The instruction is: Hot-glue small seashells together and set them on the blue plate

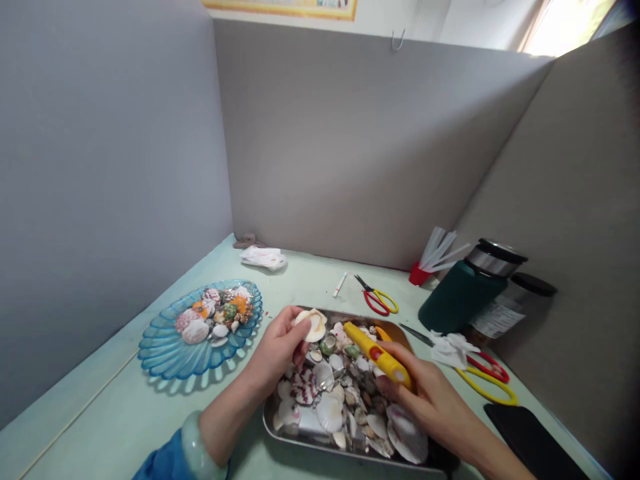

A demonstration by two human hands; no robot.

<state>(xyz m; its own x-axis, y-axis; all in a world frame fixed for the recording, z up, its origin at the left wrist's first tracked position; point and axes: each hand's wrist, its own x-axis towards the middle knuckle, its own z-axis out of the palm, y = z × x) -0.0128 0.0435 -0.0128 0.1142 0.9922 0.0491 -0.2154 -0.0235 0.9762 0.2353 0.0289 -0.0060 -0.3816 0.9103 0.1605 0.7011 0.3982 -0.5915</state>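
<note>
My left hand (277, 350) pinches a pale scallop shell (314, 325) and holds it over the far left corner of a metal tray (285, 432) full of several mixed seashells. My right hand (425, 393) is closed round a yellow tool with a red button (377, 355), its tip pointing up-left toward the held shell. Both hands hover above the tray. A pale green bangle sits on my left wrist (200, 443).
A blue glass plate (165, 350) with several coloured shells lies at the left. Behind the tray are red-and-yellow scissors (377, 300), a small white tube (340, 284), a red cup of white sticks (425, 267), a dark green flask (463, 290), crumpled tissue (450, 348), larger scissors (487, 380) and a black phone (530, 440). Grey partition walls enclose the desk.
</note>
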